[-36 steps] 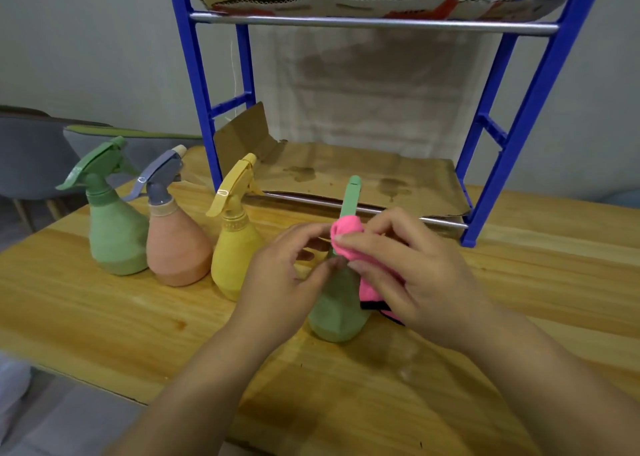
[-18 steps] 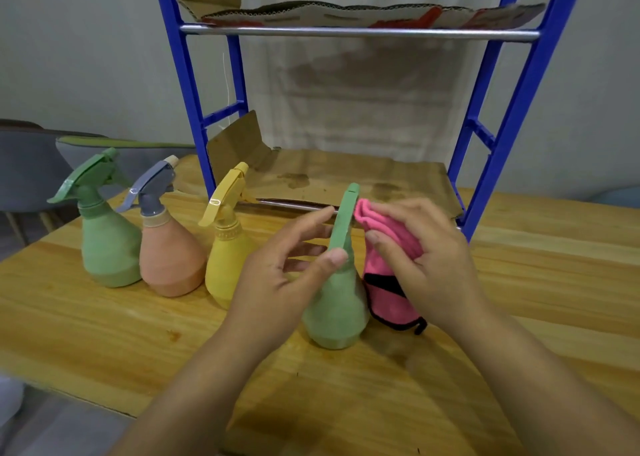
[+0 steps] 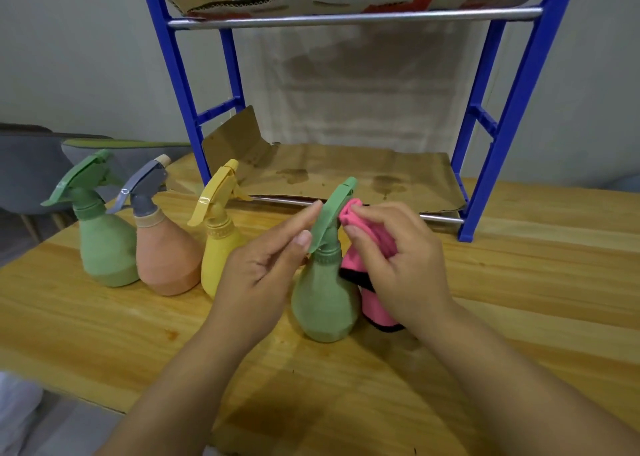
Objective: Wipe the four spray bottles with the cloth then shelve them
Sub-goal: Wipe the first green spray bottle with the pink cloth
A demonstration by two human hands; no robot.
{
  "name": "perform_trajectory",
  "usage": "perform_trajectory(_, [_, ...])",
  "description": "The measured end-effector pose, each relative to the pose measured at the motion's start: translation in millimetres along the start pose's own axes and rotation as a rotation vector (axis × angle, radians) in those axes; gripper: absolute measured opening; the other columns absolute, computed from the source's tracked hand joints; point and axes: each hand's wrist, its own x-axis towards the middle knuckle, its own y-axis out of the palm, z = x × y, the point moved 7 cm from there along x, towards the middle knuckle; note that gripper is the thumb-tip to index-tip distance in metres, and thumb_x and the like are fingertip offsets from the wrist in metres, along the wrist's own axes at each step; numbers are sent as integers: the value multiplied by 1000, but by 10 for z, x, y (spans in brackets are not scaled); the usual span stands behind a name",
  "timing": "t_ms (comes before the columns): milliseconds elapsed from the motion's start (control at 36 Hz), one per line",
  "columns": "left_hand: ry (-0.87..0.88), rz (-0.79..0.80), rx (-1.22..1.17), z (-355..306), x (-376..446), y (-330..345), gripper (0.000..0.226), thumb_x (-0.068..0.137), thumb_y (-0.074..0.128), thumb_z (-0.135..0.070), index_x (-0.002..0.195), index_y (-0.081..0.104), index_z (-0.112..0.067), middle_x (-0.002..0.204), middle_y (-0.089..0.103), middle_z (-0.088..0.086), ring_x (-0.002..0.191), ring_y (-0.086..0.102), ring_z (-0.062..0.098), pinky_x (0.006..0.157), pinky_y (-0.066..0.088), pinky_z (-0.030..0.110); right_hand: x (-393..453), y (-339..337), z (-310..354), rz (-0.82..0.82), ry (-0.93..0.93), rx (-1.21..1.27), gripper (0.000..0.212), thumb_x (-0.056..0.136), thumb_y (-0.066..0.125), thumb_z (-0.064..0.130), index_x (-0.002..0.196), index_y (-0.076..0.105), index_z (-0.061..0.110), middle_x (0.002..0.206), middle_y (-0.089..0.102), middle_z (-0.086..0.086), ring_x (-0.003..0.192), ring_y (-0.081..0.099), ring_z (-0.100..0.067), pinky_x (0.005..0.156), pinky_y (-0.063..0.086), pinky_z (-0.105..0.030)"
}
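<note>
Spray bottles: far green (image 3: pixel 104 248), peach (image 3: pixel 166 261), yellow (image 3: pixel 218 258) lined up at table (image 3: pixel 69 334) left, unshelved. Left hand (image 3: pixel 256 275), fingers loose, steadies near green bottle (image 3: pixel 325 296) by its trigger. Right hand (image 3: pixel 401 261) pinches pink cloth (image 3: pixel 349 211), shifted from bottle top to trigger's right side. First wipe underway.

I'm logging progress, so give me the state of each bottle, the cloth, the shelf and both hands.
Near green bottle: upright on table, being wiped.
Far green bottle: upright, unshelved.
Orange bottle: upright, unshelved.
Yellow bottle: upright, unshelved.
Cloth: bunched against the trigger.
Shelf: holds no bottles.
Left hand: open.
Right hand: grips cloth.
</note>
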Motion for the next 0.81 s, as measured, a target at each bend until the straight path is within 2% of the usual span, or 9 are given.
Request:
perform_trajectory(111, [36,11,-14,-12,2,-28,31,86,53,-47,116,62,-42,116,67,-19,109,63,6,85,56,30,-143,103,80,80,-82,5,28,88,63,15,110,66,-1,102,64,-10,96,58,-13,86,47,-17])
perform_trajectory(194, [54,5,-42,-13,-2,-47,38,82,55,-58,114,64,-41,114,68,-17,108,64,8,85,56,32,-203,103,169,119,-210,14,28,90,62,14,111,66,-4,102,64,-15,95,61,-20,82,52,-28])
perform_trajectory(250, [69,2,-33,-26,7,-30,36,81,58,-56,113,64,-41,111,69,-18,105,65,7,85,56,31,-159,79,199,100,-246,-7,25,91,61,14,109,67,-3,100,65,-14,92,63,-22,79,53,-32])
perform_trajectory(417, [68,-20,-29,-19,32,4,30,83,57,-37,111,65,-38,104,71,-17,101,67,7,85,57,37,82,-60,35,-124,-30,-22,19,86,66,3,104,67,-2,97,64,-13,93,57,-12,87,43,-14])
perform_trajectory(500, [59,-28,-24,8,38,-23,29,84,55,-38,112,65,-37,106,71,-14,103,66,11,86,56,42,-36,69,132,23,-124,27,21,88,63,8,105,66,-4,97,62,-15,92,57,-15,86,44,-17])
perform_trajectory(556, [56,-33,-17,22,43,-46,29,85,53,-38,113,64,-37,107,70,-14,104,65,11,87,56,40,-155,165,221,142,-231,12,24,90,62,11,107,66,-5,98,63,-16,90,60,-21,81,51,-26])
perform_trajectory(611, [56,-40,-4,26,46,-58,30,86,52,-38,113,64,-37,107,70,-15,104,65,10,85,57,38,-177,163,210,148,-266,-33,23,91,61,12,106,67,-4,97,64,-17,88,61,-25,78,53,-32])
perform_trajectory(722, [71,-67,4,14,41,-55,30,86,52,-37,112,66,-34,107,70,-15,102,65,11,82,57,41,-9,-32,-30,-54,-83,-80,19,89,61,6,104,67,-4,95,62,-14,89,57,-15,86,44,-16])
perform_trajectory(806, [82,-82,-4,-2,37,-35,26,86,53,-36,109,66,-33,103,70,-18,99,66,8,81,58,40,-1,-44,-111,-58,-10,-84,20,88,61,6,106,67,-2,96,60,-11,90,55,-10,85,42,-12])
